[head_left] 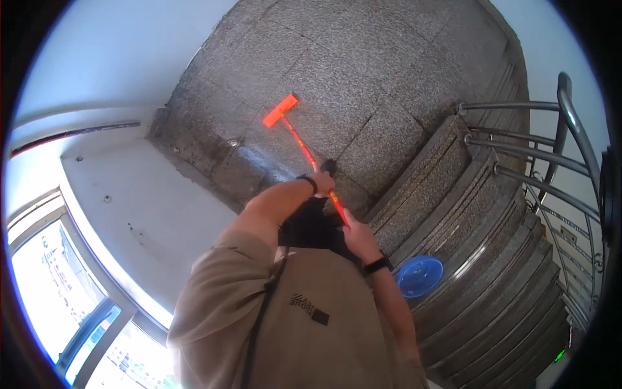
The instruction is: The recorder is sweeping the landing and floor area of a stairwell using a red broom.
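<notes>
An orange broom point(300, 139) with a long patterned handle slants across the landing. Its block-shaped head point(280, 111) is down at the floor ahead of me; the bristles cannot be made out. Partway along the handle, my left hand point(322, 183) is closed round it, a dark band on the wrist. Lower down, near the handle's end, my right hand point(360, 240) grips it too, also with a dark band at the wrist. Part of a black shoe point(329, 166) shows beside my left hand.
Speckled stone floor point(363, 58) stretches ahead. Steps point(466, 253) descend on the right beside a metal railing point(564, 155); a blue plastic basin point(420, 277) is on them near my right forearm. A white wall point(123, 65) and bright window point(71, 279) flank the left.
</notes>
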`<state>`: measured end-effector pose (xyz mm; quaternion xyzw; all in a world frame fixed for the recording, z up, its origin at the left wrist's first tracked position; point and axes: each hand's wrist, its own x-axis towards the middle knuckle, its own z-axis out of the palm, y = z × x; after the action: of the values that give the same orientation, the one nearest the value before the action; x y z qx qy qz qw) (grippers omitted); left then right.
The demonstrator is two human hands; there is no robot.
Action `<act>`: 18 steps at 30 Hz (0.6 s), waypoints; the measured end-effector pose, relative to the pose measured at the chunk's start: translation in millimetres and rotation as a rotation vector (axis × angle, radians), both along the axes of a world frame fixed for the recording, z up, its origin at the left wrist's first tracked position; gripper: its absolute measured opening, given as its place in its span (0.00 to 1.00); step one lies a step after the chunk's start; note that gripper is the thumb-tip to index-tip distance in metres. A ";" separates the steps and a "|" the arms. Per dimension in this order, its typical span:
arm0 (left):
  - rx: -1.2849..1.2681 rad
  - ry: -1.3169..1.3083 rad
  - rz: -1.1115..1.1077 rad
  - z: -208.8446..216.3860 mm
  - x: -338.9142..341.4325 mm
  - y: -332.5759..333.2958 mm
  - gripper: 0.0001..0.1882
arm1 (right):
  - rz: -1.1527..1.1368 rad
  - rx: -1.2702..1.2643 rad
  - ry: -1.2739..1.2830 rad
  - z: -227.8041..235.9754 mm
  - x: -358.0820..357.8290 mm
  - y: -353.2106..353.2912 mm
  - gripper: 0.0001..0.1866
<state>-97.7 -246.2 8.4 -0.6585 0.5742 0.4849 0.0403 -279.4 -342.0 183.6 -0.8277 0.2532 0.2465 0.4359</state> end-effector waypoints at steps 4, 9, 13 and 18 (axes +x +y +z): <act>0.067 -0.053 0.032 -1.6 35.7 15.0 0.14 | 0.134 -0.003 0.076 -2.9 36.3 10.3 0.30; -0.011 0.022 -0.017 -5.9 -4.7 10.9 0.18 | 0.115 0.034 0.071 -1.6 -6.0 0.0 0.28; 0.050 0.149 0.006 8.1 -83.0 -13.7 0.21 | 0.187 -0.058 -0.049 -1.2 -75.6 -22.5 0.28; -0.092 0.222 -0.013 23.0 -145.1 -27.2 0.19 | 0.387 -0.046 0.302 7.4 -130.5 -34.1 0.36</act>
<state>-242.8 -273.4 31.4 -0.5983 0.6009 0.5277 -0.0507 -409.8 -376.0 191.0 -0.8242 0.1577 0.4407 0.3187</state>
